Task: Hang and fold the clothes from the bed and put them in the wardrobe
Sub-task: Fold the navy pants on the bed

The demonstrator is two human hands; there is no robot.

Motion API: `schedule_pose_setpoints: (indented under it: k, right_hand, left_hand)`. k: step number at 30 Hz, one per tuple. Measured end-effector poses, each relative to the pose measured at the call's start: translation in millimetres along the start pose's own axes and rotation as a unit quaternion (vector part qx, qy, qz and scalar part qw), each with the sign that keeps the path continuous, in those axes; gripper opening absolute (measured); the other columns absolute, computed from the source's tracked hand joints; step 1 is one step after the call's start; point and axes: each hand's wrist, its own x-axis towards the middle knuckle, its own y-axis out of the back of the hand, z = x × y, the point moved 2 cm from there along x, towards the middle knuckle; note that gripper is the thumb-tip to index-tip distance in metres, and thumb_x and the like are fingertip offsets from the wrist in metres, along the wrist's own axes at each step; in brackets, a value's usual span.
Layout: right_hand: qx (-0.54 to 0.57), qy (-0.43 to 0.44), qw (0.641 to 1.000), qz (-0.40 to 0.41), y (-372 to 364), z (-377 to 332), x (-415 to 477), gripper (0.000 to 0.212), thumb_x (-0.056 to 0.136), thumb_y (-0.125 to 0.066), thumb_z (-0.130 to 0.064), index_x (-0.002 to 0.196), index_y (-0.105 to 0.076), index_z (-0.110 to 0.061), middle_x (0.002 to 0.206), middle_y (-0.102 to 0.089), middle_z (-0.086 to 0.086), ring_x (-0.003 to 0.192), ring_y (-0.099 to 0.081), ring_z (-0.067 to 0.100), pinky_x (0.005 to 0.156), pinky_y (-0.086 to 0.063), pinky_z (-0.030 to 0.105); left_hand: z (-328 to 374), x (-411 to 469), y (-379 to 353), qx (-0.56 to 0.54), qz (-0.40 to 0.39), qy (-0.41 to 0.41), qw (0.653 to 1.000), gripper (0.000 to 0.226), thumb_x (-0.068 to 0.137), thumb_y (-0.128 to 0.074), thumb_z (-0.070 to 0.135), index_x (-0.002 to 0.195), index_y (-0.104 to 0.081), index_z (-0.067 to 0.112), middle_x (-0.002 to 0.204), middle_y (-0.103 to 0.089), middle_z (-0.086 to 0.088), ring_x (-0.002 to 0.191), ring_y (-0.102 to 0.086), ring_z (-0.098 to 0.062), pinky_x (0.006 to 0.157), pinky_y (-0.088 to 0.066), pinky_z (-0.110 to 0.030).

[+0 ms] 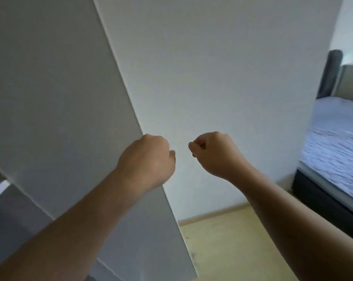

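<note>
Both of my hands are raised in front of me as loose fists, a small gap between them. My left hand [149, 157] sits over the edge of the white wardrobe panel [60, 98], fingers curled and holding nothing. My right hand [214, 153] hangs in front of the white wall, fingers curled with the thumb against them, and no object shows in it. The bed [337, 151] with a blue-white quilted cover lies at the far right. No clothes are in view.
The wardrobe panel fills the left side and slants down to the floor. A white wall [222, 67] is straight ahead. Light wooden floor [232, 250] runs between wardrobe and bed. A grey headboard [331, 74] stands behind the bed.
</note>
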Motion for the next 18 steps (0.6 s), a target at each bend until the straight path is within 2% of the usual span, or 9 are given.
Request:
schedule_pose_setpoints:
  k: [2, 4, 7, 10, 12, 15, 18]
  right_hand:
    - [-0.020, -0.062, 0.997, 0.042, 56.3, 68.0, -21.0, 0.037, 0.095, -0.053, -0.035, 0.085, -0.068, -0.003, 0.079, -0.070, 0.016, 0.072, -0.064, 0.035, 0.064, -0.056, 0.044]
    - [-0.033, -0.125, 0.989, 0.075, 112.6, 139.9, -45.0, 0.036, 0.095, -0.053, -0.033, 0.086, -0.068, -0.001, 0.080, -0.070, 0.019, 0.068, -0.064, 0.036, 0.066, -0.057, 0.045]
    - [-0.066, -0.192, 0.973, 0.114, 193.4, 240.5, -88.6, 0.036, 0.095, -0.054, -0.031, 0.084, -0.069, -0.001, 0.077, -0.068, 0.020, 0.070, -0.063, 0.035, 0.065, -0.054, 0.041]
    - [-0.088, -0.267, 0.951, 0.127, 269.8, 328.1, -137.4, 0.037, 0.096, -0.054, -0.034, 0.077, -0.069, -0.007, 0.067, -0.067, 0.012, 0.065, -0.063, 0.029, 0.062, -0.051, 0.034]
    - [-0.095, -0.322, 0.933, 0.128, 314.3, 381.6, -170.8, 0.038, 0.096, -0.054, -0.037, 0.075, -0.069, -0.009, 0.064, -0.067, 0.008, 0.061, -0.063, 0.025, 0.061, -0.052, 0.035]
    - [-0.109, -0.390, 0.903, 0.143, 371.9, 448.9, -214.6, 0.038, 0.096, -0.055, -0.039, 0.074, -0.068, -0.011, 0.060, -0.065, 0.004, 0.058, -0.062, 0.020, 0.058, -0.052, 0.033]
    - [-0.113, -0.437, 0.879, 0.153, 420.8, 505.9, -245.9, 0.037, 0.095, -0.055, -0.037, 0.074, -0.068, -0.010, 0.064, -0.067, 0.005, 0.064, -0.064, 0.022, 0.064, -0.056, 0.036]
  left_hand:
    - [72.3, 6.6, -26.0, -0.101, -0.003, -0.045, 0.994, 0.035, 0.094, -0.048, 0.037, 0.067, -0.057, 0.016, 0.061, -0.056, 0.002, 0.058, -0.054, -0.022, 0.051, -0.038, -0.030]
    - [150.9, 9.3, -54.1, -0.186, -0.036, -0.085, 0.978, 0.032, 0.093, -0.049, 0.031, 0.067, -0.058, 0.014, 0.059, -0.057, 0.001, 0.057, -0.055, -0.022, 0.050, -0.043, -0.035]
    - [270.1, 15.8, -97.4, -0.281, -0.084, -0.114, 0.949, 0.031, 0.094, -0.053, 0.030, 0.069, -0.063, 0.012, 0.062, -0.062, -0.001, 0.060, -0.060, -0.020, 0.058, -0.054, -0.043]
    - [389.7, 21.2, -135.5, -0.366, -0.134, -0.129, 0.912, 0.025, 0.093, -0.061, 0.032, 0.075, -0.072, 0.018, 0.067, -0.071, 0.007, 0.069, -0.068, -0.011, 0.069, -0.057, -0.035]
    - [467.2, 22.6, -157.0, -0.386, -0.167, -0.143, 0.896, 0.022, 0.092, -0.064, 0.030, 0.074, -0.073, 0.021, 0.067, -0.071, 0.011, 0.070, -0.067, -0.007, 0.073, -0.056, -0.031]
    - [573.8, 21.5, -183.9, -0.385, -0.242, -0.175, 0.873, 0.022, 0.092, -0.064, 0.030, 0.074, -0.073, 0.020, 0.067, -0.071, 0.008, 0.070, -0.069, -0.011, 0.073, -0.058, -0.034]
    - [668.1, 21.5, -204.6, -0.386, -0.300, -0.222, 0.844, 0.021, 0.091, -0.064, 0.031, 0.073, -0.072, 0.023, 0.068, -0.071, 0.012, 0.069, -0.069, -0.006, 0.073, -0.058, -0.032]
